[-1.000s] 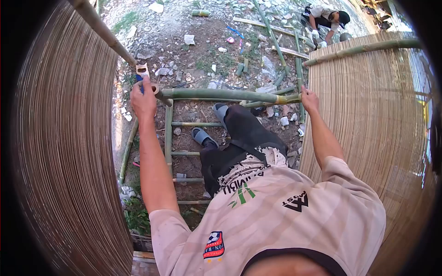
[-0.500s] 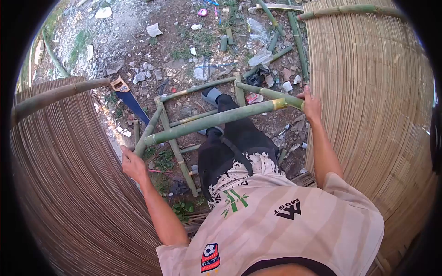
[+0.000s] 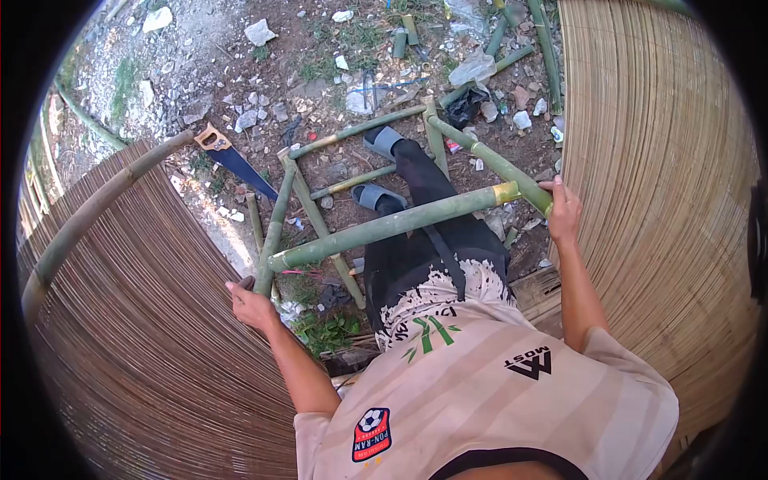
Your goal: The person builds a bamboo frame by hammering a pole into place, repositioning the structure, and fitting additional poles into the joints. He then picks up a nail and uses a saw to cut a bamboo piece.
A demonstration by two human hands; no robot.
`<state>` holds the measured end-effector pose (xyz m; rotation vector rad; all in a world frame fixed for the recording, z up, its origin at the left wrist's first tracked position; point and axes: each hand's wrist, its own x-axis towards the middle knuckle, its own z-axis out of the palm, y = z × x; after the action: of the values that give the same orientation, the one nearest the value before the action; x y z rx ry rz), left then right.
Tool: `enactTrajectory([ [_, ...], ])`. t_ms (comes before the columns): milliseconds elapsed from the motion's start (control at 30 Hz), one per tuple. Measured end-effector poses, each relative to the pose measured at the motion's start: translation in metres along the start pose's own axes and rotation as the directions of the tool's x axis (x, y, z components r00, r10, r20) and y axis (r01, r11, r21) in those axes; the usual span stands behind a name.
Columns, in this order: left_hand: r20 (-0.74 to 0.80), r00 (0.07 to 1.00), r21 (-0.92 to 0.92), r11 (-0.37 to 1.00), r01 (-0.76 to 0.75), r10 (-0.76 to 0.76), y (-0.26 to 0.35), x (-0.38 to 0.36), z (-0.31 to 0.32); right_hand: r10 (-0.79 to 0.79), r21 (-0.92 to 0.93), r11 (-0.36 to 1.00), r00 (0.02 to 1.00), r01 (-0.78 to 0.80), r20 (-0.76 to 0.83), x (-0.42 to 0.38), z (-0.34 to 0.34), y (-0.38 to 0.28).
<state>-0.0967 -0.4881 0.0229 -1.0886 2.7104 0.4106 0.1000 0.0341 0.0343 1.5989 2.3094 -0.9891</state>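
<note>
A green bamboo frame (image 3: 392, 228) of jointed poles stands over my legs, with a thick crosspiece nearest my body. My left hand (image 3: 253, 307) is closed at the near end of its left side pole (image 3: 274, 232); part of the fingers is hidden there. On the other side, my right hand (image 3: 565, 213) grips the near end of the right side pole (image 3: 504, 170), thumb pointing up. The crosspiece's right end is yellowish and lies against that pole.
A handsaw (image 3: 232, 164) with a wooden handle leans at the left, beside a curved pole (image 3: 104, 192). Slatted bamboo mats (image 3: 152, 304) flank both sides. Stones, plastic bags (image 3: 474, 69) and cut bamboo pieces (image 3: 400, 42) litter the ground ahead.
Both hands and the near part of the frame have shifted slightly right and down in view, while the ground ahead has moved up. Both hands stay at the frame's ends.
</note>
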Motion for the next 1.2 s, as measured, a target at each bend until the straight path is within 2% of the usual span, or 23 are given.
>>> enactTrajectory([
  [233,0.003,1.000,-0.076,0.997,-0.004,0.005,0.002,-0.002,0.000,0.017,-0.023,1.000,1.000,-0.016,0.023,0.003,-0.004,-0.013],
  [467,0.003,1.000,0.017,1.000,-0.003,0.003,0.011,-0.007,-0.004,-0.001,-0.062,0.998,1.000,0.003,0.024,0.001,-0.005,-0.016],
  [800,0.000,1.000,0.013,1.000,-0.028,0.028,0.006,-0.004,-0.005,-0.020,-0.041,0.999,1.000,0.021,0.014,0.000,-0.003,-0.009],
  [967,0.003,0.999,-0.179,0.983,-0.046,0.047,-0.013,0.013,0.006,-0.081,-0.084,0.993,0.996,0.085,0.048,0.004,-0.003,0.004],
  [1033,-0.049,0.988,-0.271,0.951,-0.151,0.143,-0.015,0.011,0.005,-0.120,-0.067,0.990,0.992,0.123,0.036,0.007,-0.001,0.018],
  [1067,-0.055,0.990,-0.300,0.944,-0.141,0.130,-0.018,0.007,0.000,-0.156,-0.062,0.986,0.988,0.154,-0.025,0.006,-0.003,0.023],
  [1100,-0.204,0.967,-0.360,0.907,-0.220,0.154,-0.022,0.003,-0.007,-0.193,-0.059,0.980,0.978,0.189,-0.083,0.000,-0.008,0.025],
  [1133,-0.356,0.921,-0.406,0.862,-0.303,0.156,-0.032,-0.001,-0.014,-0.187,-0.075,0.980,0.980,0.182,-0.068,-0.016,-0.022,0.014],
  [1200,-0.434,0.897,-0.446,0.843,-0.301,0.091,-0.069,-0.002,-0.025,-0.217,-0.060,0.976,0.967,0.211,-0.133,-0.031,-0.040,0.028],
])
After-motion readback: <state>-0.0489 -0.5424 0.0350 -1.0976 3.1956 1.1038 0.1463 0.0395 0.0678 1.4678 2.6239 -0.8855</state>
